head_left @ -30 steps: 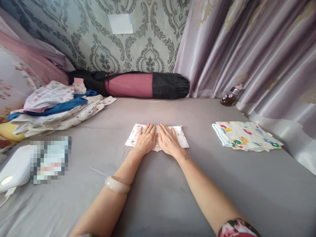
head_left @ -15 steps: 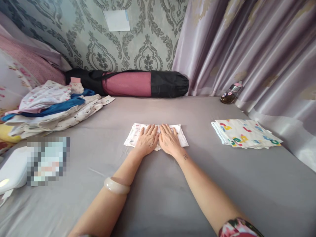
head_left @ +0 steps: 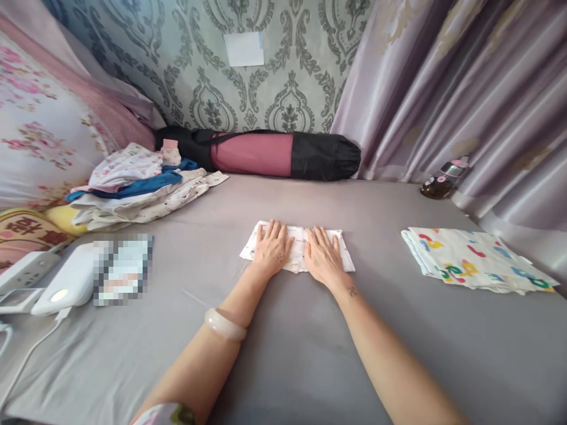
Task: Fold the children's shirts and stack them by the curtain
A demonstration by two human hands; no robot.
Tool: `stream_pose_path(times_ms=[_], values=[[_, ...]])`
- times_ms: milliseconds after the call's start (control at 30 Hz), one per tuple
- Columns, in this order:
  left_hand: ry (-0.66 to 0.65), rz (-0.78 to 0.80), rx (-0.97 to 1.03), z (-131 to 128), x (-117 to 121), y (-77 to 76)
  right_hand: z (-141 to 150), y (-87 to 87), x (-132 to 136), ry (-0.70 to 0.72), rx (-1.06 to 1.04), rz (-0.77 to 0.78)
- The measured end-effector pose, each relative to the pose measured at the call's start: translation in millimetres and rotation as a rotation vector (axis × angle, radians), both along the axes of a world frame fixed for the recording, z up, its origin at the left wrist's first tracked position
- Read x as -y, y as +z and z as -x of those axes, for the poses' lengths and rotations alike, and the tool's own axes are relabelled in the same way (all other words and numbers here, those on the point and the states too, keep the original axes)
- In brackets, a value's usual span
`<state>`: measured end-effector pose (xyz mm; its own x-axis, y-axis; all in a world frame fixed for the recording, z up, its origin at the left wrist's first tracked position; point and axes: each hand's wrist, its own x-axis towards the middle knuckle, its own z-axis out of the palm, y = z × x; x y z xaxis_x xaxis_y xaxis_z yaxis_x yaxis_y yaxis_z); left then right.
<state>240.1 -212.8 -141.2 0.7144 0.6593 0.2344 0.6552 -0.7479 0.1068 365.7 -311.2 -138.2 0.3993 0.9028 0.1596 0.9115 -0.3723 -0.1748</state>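
A small folded white cloth (head_left: 296, 254) with a faint print, perhaps a garment, lies flat on the grey bed sheet (head_left: 283, 354). My left hand (head_left: 271, 248) rests palm down on its left half, fingers stretched out. On the right half lies my right hand (head_left: 323, 254), also flat, with its fingers a little spread. Between the two hands a strip of the cloth shows. Both palms hide part of it. Neither hand grips anything.
Folded cloth with coloured letters (head_left: 478, 260) lies at the right, a bottle (head_left: 445, 177) behind it. Piled clothes (head_left: 142, 183) sit at the left. Nearer are a white device (head_left: 73, 280) with a cable and a power strip (head_left: 29, 268). A rolled bag (head_left: 252, 154) lies along the wall.
My hands have moved apart on the cloth, from nearly touching to a clear gap between them. The view has turned somewhat to the left.
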Motion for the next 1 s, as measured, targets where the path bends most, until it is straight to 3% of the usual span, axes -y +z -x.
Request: stream_pose_path(times_ms=[400,700,1000], values=[[0.008,0.095,-0.066,1.3,0.6,3.8,1.0,0.8,-0.6,-0.002,-0.029,0.061],[0.105,-0.024,0.049,3.5,-7.6,-1.6,-2.0,4.0,1.6,-0.081,0.025,-0.001],[0.135,0.045,-0.036,7.0,-10.4,-5.9,-2.4,-0.1,1.3,-0.126,-0.051,0.05]])
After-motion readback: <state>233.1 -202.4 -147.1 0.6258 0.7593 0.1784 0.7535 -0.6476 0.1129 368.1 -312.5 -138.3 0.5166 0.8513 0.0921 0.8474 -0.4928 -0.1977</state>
